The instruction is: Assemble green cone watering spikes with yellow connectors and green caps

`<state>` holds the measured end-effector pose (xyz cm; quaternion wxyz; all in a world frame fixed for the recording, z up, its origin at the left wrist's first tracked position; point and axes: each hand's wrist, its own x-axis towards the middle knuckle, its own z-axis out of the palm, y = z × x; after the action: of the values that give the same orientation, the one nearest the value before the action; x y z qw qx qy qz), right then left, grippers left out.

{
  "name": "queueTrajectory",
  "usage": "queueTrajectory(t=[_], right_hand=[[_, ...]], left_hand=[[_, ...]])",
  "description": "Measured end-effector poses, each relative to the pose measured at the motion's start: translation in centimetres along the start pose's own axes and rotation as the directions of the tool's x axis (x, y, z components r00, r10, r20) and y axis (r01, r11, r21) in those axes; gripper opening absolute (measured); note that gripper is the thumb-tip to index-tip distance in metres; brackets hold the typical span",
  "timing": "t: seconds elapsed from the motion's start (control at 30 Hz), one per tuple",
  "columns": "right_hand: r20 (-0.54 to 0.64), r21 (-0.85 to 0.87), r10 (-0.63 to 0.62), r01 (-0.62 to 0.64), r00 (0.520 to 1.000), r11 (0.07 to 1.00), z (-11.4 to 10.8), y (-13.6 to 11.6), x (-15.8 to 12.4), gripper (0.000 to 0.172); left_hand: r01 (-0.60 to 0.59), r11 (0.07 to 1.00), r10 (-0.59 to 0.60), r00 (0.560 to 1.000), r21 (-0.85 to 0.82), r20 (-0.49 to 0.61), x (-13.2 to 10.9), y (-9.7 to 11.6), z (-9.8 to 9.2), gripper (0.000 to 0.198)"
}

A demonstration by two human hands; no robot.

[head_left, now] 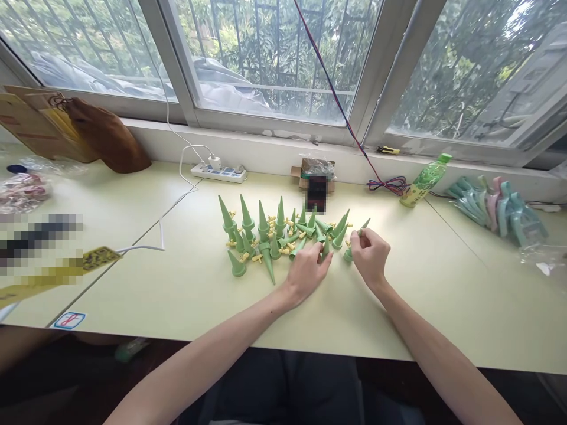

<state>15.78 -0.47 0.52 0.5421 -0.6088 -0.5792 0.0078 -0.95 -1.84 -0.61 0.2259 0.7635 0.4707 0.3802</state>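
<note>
Several green plastic watering spikes (264, 221), cone-shaped with small yellow valves (257, 258), form a cluster in the middle of the table. Some stand on their wide ends with tips up; others lie on their sides. At the cluster's near right edge, my left hand (306, 270) is closed, its thumb and fingers around a small green spike (326, 245). To its right, my right hand (372, 255) pinches another green spike (348, 255), whose tip shows above the fingers and whose wide end is low at the table. My fingers hide part of both spikes.
Behind the cluster are a small open carton (318, 168) and a white power strip (218, 172) with a cable. A green-capped bottle (425, 180) and bagged pastel plastic items (500, 206) are at right. A brown pouch (106, 133) and a yellow strip (57, 274) are at left.
</note>
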Motion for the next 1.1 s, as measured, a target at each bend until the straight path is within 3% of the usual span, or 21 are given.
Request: queueTrajectory(t=[0.3, 0.57, 0.77, 0.83, 0.9, 1.0, 1.1], right_hand=[[0.032, -0.006, 0.007, -0.007, 0.999, 1.0, 0.2, 0.4, 0.0, 0.036], [0.063, 0.027, 0.036, -0.038, 0.997, 0.999, 0.3, 0.2, -0.1, 0.026], [-0.04, 0.113, 0.067, -0.063, 0.997, 0.992, 0.0, -0.6, -0.1, 0.019], [-0.104, 0.169, 0.067, -0.049, 0.992, 0.984, -0.1, -0.9, -0.2, 0.017], [-0.182, 0.222, 0.046, -0.004, 0.982, 0.975, -0.1, -1.0, -0.3, 0.014], [-0.273, 0.255, -0.057, 0.129, 0.96, 0.958, 0.0, -1.3, -0.9, 0.008], [-0.258, 0.263, -0.259, 0.326, 0.931, 0.908, 0.1, -1.8, -1.8, 0.004]], left_hand=[[0.021, 0.998, -0.016, 0.995, -0.054, 0.099, 0.0, -0.3, 0.5, 0.014], [0.049, 0.992, -0.036, 0.994, -0.117, 0.106, -0.1, -0.5, 0.8, 0.013], [0.054, 0.984, -0.043, 0.997, -0.169, 0.069, -0.7, -0.1, 0.2, 0.013], [-0.02, 0.993, 0.025, 0.999, -0.119, 0.048, -1.4, 0.0, 0.1, 0.018], [-0.167, 0.985, 0.17, 0.983, -0.043, 0.065, -2.1, 0.0, 0.2, 0.027], [-0.406, 0.914, 0.401, 0.898, -0.006, 0.181, -2.8, 0.1, 0.4, 0.032], [-0.54, 0.842, 0.523, 0.813, -0.005, 0.256, -2.9, 0.1, 0.5, 0.034]])
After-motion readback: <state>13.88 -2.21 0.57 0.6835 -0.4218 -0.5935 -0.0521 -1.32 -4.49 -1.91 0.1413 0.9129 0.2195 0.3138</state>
